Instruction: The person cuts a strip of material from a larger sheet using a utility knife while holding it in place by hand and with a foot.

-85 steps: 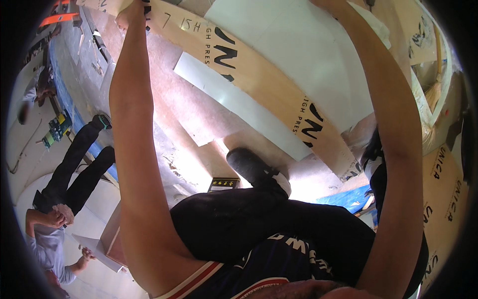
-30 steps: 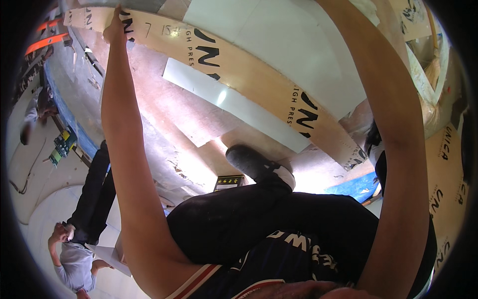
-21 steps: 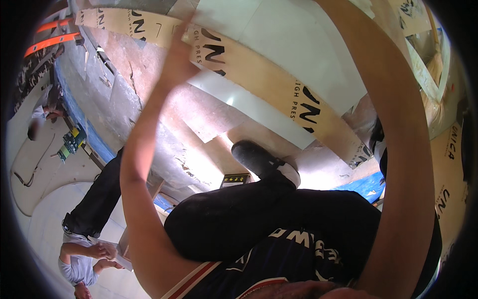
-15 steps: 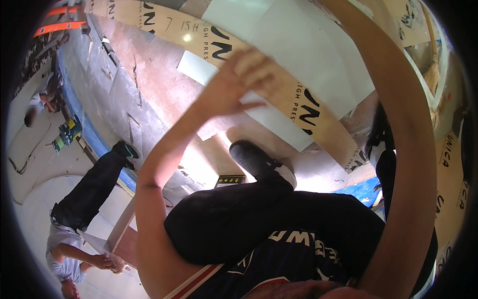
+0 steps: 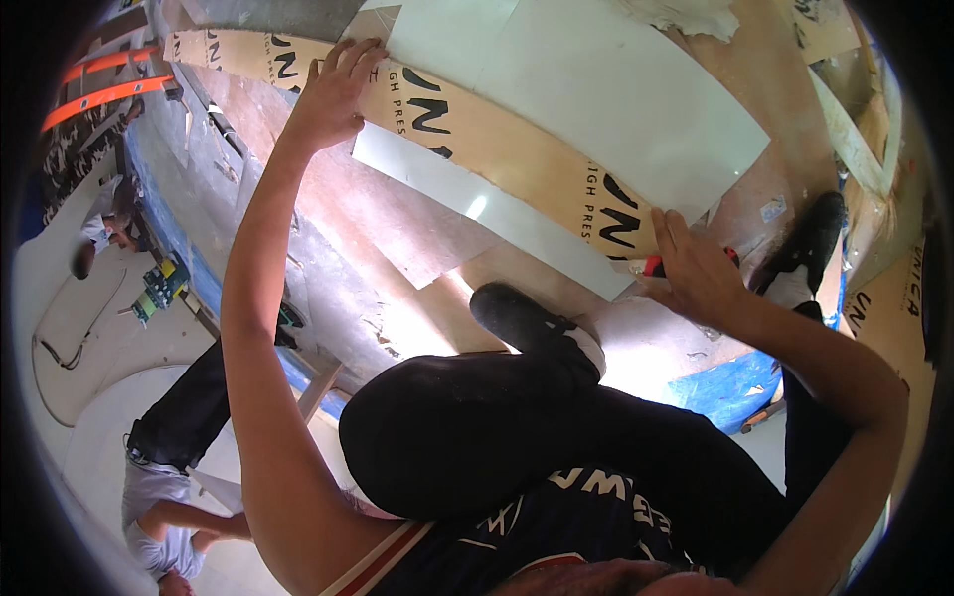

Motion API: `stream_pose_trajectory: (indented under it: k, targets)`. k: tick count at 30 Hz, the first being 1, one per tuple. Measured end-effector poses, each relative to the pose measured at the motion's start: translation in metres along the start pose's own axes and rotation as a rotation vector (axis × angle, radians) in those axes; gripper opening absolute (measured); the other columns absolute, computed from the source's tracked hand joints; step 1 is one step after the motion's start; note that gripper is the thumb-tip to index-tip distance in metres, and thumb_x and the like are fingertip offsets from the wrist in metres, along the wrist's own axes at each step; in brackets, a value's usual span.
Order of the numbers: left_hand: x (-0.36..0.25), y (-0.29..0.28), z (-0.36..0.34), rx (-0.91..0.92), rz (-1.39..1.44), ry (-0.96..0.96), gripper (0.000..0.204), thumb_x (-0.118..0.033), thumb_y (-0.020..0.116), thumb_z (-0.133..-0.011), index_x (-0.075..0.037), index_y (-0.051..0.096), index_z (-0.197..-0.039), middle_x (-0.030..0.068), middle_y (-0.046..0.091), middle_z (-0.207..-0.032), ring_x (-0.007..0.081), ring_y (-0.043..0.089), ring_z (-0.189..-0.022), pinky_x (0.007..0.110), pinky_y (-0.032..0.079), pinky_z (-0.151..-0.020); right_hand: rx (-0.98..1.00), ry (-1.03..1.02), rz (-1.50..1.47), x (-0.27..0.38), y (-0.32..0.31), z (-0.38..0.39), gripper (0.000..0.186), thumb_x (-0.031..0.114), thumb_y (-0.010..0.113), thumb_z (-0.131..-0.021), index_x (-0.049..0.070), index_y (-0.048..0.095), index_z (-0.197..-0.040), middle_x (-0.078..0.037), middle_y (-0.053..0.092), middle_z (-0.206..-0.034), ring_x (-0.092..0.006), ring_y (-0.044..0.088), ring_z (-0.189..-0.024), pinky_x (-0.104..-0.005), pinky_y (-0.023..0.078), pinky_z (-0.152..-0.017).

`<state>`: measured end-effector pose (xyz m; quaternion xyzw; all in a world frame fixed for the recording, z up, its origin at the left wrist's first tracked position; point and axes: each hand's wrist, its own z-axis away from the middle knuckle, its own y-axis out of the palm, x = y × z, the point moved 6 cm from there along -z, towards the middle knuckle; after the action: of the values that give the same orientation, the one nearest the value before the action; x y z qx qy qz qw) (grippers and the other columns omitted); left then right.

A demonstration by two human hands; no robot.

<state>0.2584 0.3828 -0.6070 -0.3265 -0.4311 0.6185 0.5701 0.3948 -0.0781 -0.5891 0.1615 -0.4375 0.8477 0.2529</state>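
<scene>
And here's the left arm [image 5: 260,298], reaching long and only slightly bent, wrist nearly in line, with the left hand [image 5: 336,99] palm down, fingers spread forward, thumb out to the side! Over on the right, the right arm [image 5: 845,387] folds sharply at the elbow, forearm angling inward, the right hand [image 5: 701,283] gripping, index finger stretched ahead, thumb beneath.

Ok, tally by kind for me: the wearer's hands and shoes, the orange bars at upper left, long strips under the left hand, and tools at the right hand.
Bare hands (left hand, right hand): 2
Black shoes: 2
Flat orange bars: 2
Long tan strip with black print: 1
Red-and-black tool, partly hidden: 1
Total: 8
</scene>
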Motion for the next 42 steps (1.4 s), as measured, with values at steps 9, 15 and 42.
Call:
stream_pose_trajectory:
  k: [9, 15, 42]
  targets:
    - [0.004, 0.001, -0.003, -0.04, 0.166, 0.116, 0.101, 0.002, 0.08, -0.064, -0.018, 0.04, -0.154, 0.0061, 0.043, -0.158, 0.0405, 0.034, -0.147, 0.049, 0.039, -0.122, -0.014, -0.03, 0.108, -0.015, 0.03, -0.008, 0.108, 0.043, 0.085, -0.079, -0.017, 0.031, -0.151, -0.028, 0.046, -0.136, -0.0347, 0.062, -0.101, -0.0416, 0.051, -0.087]
    - [0.014, 0.006, -0.002, -0.067, 0.13, 0.137, 0.099, -0.002, 0.082, -0.066, -0.018, 0.04, -0.154, 0.0037, 0.043, -0.159, 0.0386, 0.034, -0.147, 0.049, 0.039, -0.122, -0.1, 0.0, 0.097, -0.008, 0.025, -0.013, 0.113, 0.047, 0.088, -0.073, -0.017, 0.034, -0.148, -0.026, 0.047, -0.133, -0.0356, 0.055, -0.112, -0.0428, 0.048, -0.093]
    - [0.016, 0.011, 0.0, -0.105, 0.168, 0.109, 0.102, -0.001, 0.084, -0.064, -0.023, 0.042, -0.154, 0.0004, 0.042, -0.159, 0.0364, 0.035, -0.148, 0.047, 0.04, -0.123, -0.106, 0.065, 0.045, -0.001, 0.034, -0.009, 0.118, 0.033, 0.092, -0.071, -0.017, 0.024, -0.153, -0.032, 0.041, -0.143, -0.0407, 0.05, -0.123, -0.048, 0.043, -0.104]
